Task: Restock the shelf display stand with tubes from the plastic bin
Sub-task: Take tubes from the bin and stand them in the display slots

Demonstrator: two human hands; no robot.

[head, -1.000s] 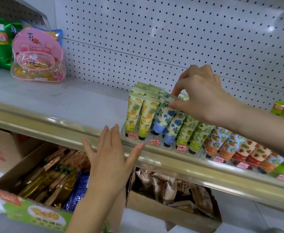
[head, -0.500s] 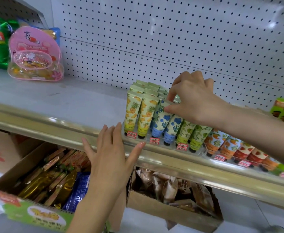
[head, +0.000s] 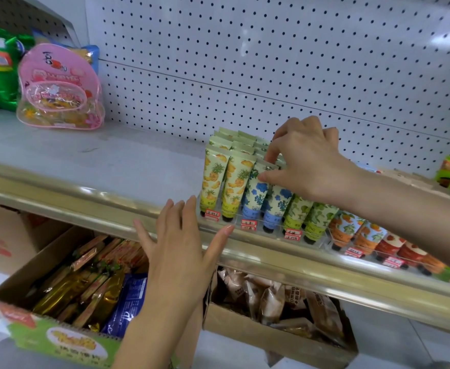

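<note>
Head view: my right hand (head: 306, 161) has its fingers pinched on the top of a blue-flower tube (head: 256, 193), seating it in the display stand (head: 220, 223) on the shelf (head: 85, 161); placing step, I'd say. My left hand (head: 181, 249) is open, fingers straight, at the shelf rail (head: 58, 194). Next: press the tube upright, let go. Pineapple tubes (head: 225, 179) crowd it. Plastic bin not visible. Snack boxes (head: 66, 296) sit below.

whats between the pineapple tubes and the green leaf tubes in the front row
In the head view, two blue-flower tubes stand between the pineapple tubes and the green-leaf tubes; the right hand pinches the top of one.
</note>
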